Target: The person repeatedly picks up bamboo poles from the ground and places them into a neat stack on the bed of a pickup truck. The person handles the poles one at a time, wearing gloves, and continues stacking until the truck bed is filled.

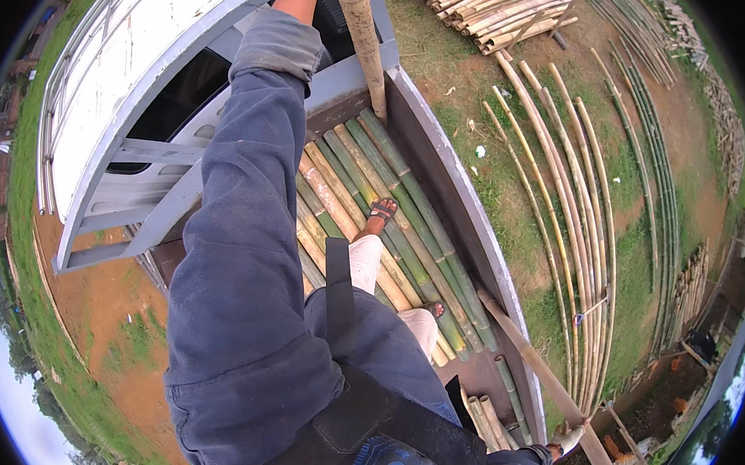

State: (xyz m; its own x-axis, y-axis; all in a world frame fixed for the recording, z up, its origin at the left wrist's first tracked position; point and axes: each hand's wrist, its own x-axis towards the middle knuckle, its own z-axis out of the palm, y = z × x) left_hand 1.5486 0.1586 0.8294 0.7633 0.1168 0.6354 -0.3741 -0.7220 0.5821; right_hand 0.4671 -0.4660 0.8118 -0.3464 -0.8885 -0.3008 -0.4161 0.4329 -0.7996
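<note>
My left arm, in a dark blue sleeve (pixel 248 182) with a rolled grey cuff, reaches up past the top edge, where the hand is out of the picture. Close beside that forearm stands a mottled bamboo pole (pixel 363 44), its lower end in the front corner of the truck bed. At the lower right, my right hand (pixel 569 436), with something whitish over its fingers, grips a long brown pole (pixel 544 358) slanting across the bed's side wall. Green and tan bamboo poles (pixel 398 234) lie lengthwise under my sandalled feet.
The grey-edged side wall (pixel 469 187) bounds the bed on the right. A white cab roof (pixel 136 56) and grey frame rise at the left. Outside, long bamboo poles (pixel 589 246) lie on grass, with a stack of cut poles (pixel 497 14) beyond. Short bamboo pieces (pixel 489 423) lie behind me.
</note>
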